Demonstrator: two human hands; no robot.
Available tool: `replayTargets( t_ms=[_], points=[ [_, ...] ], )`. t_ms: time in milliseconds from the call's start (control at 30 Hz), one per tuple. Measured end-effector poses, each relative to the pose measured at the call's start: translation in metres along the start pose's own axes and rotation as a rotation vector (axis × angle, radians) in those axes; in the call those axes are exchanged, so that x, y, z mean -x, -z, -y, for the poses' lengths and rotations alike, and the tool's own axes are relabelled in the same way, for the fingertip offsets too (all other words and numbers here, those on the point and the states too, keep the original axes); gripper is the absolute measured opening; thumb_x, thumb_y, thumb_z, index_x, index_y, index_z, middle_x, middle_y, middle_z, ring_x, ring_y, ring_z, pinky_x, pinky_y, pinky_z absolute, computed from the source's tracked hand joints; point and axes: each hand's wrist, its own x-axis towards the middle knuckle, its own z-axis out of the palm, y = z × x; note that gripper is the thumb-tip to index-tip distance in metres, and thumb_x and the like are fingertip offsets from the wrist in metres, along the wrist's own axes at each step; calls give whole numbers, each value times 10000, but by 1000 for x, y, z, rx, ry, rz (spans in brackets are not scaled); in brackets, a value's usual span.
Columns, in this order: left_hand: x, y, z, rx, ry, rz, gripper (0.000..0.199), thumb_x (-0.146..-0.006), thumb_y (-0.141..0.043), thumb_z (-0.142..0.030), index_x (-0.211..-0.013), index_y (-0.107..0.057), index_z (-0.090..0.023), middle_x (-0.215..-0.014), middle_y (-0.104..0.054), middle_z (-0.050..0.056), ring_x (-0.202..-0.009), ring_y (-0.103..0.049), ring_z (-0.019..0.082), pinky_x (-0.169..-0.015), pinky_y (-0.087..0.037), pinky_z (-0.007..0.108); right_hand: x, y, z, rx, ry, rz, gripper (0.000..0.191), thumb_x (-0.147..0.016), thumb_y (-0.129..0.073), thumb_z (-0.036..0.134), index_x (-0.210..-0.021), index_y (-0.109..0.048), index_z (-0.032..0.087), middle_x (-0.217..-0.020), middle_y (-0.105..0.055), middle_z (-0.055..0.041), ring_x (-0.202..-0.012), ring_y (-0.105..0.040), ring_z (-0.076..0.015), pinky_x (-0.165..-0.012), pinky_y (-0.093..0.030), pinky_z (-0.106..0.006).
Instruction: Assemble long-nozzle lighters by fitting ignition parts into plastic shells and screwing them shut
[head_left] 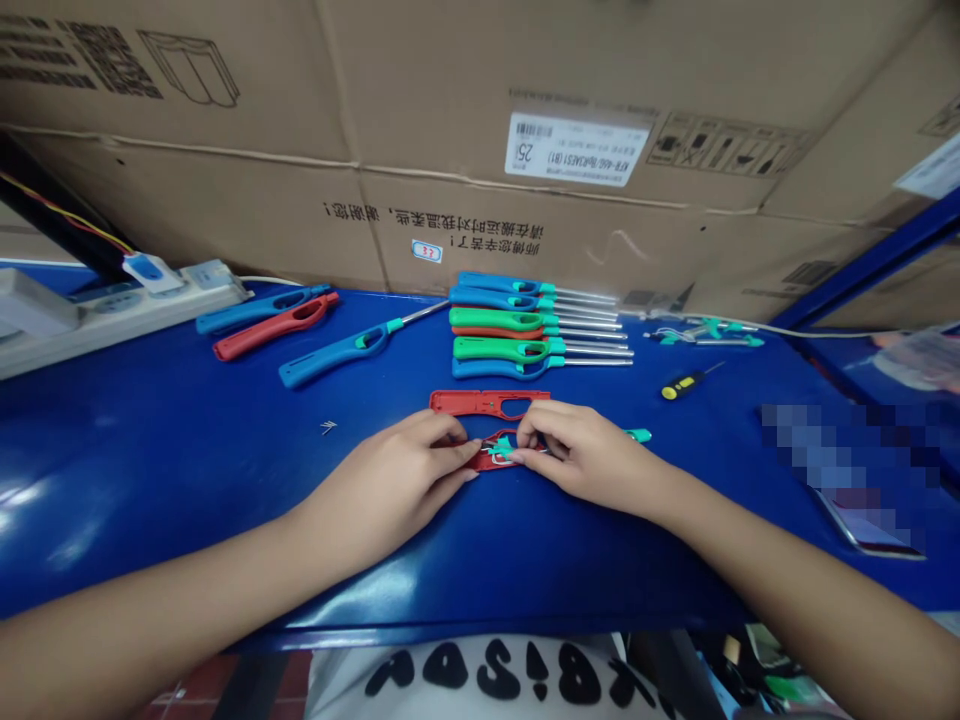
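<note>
In the head view, a red lighter shell half [486, 463] lies on the table with a teal trigger [501, 447] and thin white wire in it. My left hand [401, 470] closes its fingertips on the shell's left end. Over the right side, my right hand [589, 450] pinches at the trigger piece, its palm covering part of the shell. A teal tip [639, 435] shows just past the right hand. Directly behind lies a second red shell half [459, 403], hollow side up, touched by neither hand.
Assembled lighters [499, 347] lie in a stack behind. A blue lighter [330, 360], red handle [262, 332], small screws [328, 427] and power strip [150, 300] are left. Right are a screwdriver [684, 385], loose teal parts [709, 330] and a phone [870, 525]. Cardboard boxes [420, 100] wall the back.
</note>
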Motion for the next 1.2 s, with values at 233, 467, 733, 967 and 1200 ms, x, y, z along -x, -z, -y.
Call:
replayTargets(
  t_ms=[233, 467, 733, 967, 1200],
  points=[
    [0, 1, -3, -17, 1, -10, 258, -1018, -527, -292, -1119, -753, -219, -1055, -669, 75, -952, -635, 217, -814, -543, 348, -2, -2, 2, 22, -27, -20, 159, -927, -670, 261, -805, -617, 173, -819, -607, -13, -721, -537, -127, -660, -389, -243],
    [-2, 2, -4, -19, -1, 21, 282, -1025, -511, -305, -1160, -745, -221, -1049, -656, 85, -965, -624, 228, -831, -543, 360, -3, -4, 2, -20, -155, -69, 206, -856, -744, 270, -730, -613, 174, -730, -565, 20, -602, -468, -96, -603, -355, -232],
    [-3, 3, -3, 23, -16, 22, 288, -1027, -502, -292, -1168, -739, -207, -1050, -653, 90, -963, -616, 229, -826, -543, 366, -3, -1, 6, -47, -148, -56, 174, -854, -730, 244, -774, -588, 184, -695, -535, 42, -566, -425, -91, -590, -350, -232],
    [-4, 1, 1, 73, -36, 0, 273, -1018, -513, -263, -1176, -728, -203, -1057, -647, 97, -978, -616, 230, -844, -541, 375, -4, 0, 3, -57, -139, -60, 153, -851, -727, 205, -785, -593, 176, -756, -563, 31, -592, -441, -84, -593, -365, -221],
    [-5, 2, 2, 104, -45, 2, 271, -1015, -518, -257, -1199, -712, -216, -1106, -657, 87, -998, -625, 220, -866, -538, 372, 0, 23, -3, -259, 67, 138, 188, -946, -639, 357, -938, -715, 185, -988, -652, -35, -727, -549, -100, -659, -462, -234]
  ],
)
